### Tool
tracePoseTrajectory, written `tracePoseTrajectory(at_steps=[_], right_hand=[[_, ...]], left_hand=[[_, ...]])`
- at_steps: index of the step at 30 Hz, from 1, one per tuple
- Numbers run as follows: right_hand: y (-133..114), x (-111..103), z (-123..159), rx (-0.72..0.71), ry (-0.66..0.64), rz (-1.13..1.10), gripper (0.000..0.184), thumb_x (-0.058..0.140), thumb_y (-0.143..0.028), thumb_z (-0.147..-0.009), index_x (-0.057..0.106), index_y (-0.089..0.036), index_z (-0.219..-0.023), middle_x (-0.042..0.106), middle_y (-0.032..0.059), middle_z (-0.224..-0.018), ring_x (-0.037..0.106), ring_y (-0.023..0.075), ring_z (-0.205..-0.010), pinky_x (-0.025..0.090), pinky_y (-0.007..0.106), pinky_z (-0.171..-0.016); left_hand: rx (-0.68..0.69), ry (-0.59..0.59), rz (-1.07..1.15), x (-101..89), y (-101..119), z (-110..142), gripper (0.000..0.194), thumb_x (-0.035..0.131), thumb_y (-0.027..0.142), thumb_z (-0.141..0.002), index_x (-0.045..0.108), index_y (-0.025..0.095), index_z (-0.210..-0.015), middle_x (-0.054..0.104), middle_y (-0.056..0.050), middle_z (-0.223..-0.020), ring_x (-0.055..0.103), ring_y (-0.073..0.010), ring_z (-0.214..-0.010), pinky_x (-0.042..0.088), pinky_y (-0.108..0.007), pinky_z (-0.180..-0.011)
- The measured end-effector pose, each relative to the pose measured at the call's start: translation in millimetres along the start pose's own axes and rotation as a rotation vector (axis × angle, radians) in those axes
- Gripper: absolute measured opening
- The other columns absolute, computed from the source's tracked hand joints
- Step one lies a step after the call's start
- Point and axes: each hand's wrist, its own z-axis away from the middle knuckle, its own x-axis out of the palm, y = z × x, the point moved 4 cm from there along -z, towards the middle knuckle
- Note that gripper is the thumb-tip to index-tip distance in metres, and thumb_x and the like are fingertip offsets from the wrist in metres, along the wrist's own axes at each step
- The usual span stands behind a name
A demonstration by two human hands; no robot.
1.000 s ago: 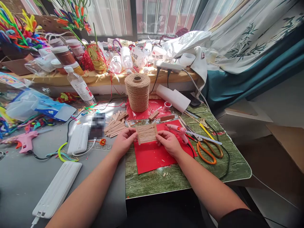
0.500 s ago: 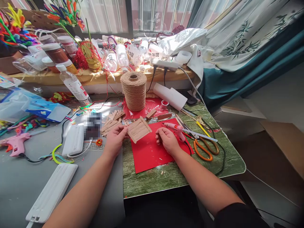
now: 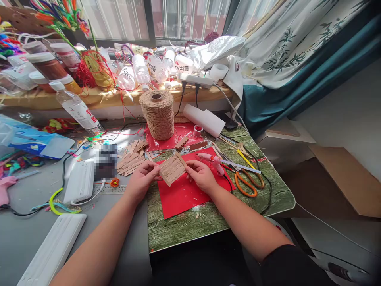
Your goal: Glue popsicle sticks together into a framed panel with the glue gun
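Note:
Between my hands is a small panel of wooden craft sticks, with a thicker strip along two opposite edges. My left hand pinches its left edge, while my right hand grips the right edge. The panel is held tilted above a red sheet. Just past my right hand lies a pink glue gun, and scissors with orange handles rest beside it. A pile of loose wooden sticks sits beyond my left hand.
A big spool of twine stands behind the panel. White power banks and another pink glue gun lie to the left. Bottles and jars crowd the windowsill. Cables cross the green mat at right.
My right hand has moved to the panel and taken hold of its right edge. The panel has turned slightly in my left hand. The whole view has shifted a little to the right.

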Motion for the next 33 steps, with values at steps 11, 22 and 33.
tracePoseTrajectory(at_steps=[11, 22, 33], right_hand=[[-20, 10, 13, -0.217, -0.208, 0.342, 0.021, 0.062, -0.035, -0.099, 0.079, -0.023, -0.105, 0.075, 0.006, -0.097, 0.068, 0.0217, -0.092, 0.052, 0.036, -0.085], [-28, 12, 18, -0.393, -0.138, 0.5, 0.024, 0.069, -0.037, -0.096, 0.079, -0.028, -0.115, 0.067, 0.0083, -0.106, 0.065, 0.0213, -0.089, 0.056, 0.038, -0.082], [-27, 18, 19, -0.471, -0.182, 0.55, 0.015, 0.068, -0.031, -0.096, 0.08, -0.029, -0.105, 0.067, 0.0085, -0.106, 0.065, 0.0238, -0.1, 0.055, 0.04, -0.091]], left_hand=[[-0.105, -0.313, -0.224, 11.9, -4, 5, 0.039, 0.079, 0.048, -0.082, 0.071, 0.022, -0.11, 0.075, -0.007, -0.097, 0.068, -0.0167, -0.071, 0.057, -0.029, -0.062], [-0.073, -0.261, -0.467, 8.9, -6, 4, 0.034, 0.073, 0.053, -0.084, 0.069, 0.02, -0.083, 0.068, -0.002, -0.079, 0.061, -0.0177, -0.07, 0.048, -0.028, -0.063], [-0.11, -0.293, -0.413, 10.4, -10, 4, 0.033, 0.073, 0.053, -0.085, 0.067, 0.02, -0.084, 0.066, 0.0, -0.078, 0.058, -0.0154, -0.068, 0.046, -0.026, -0.063]])
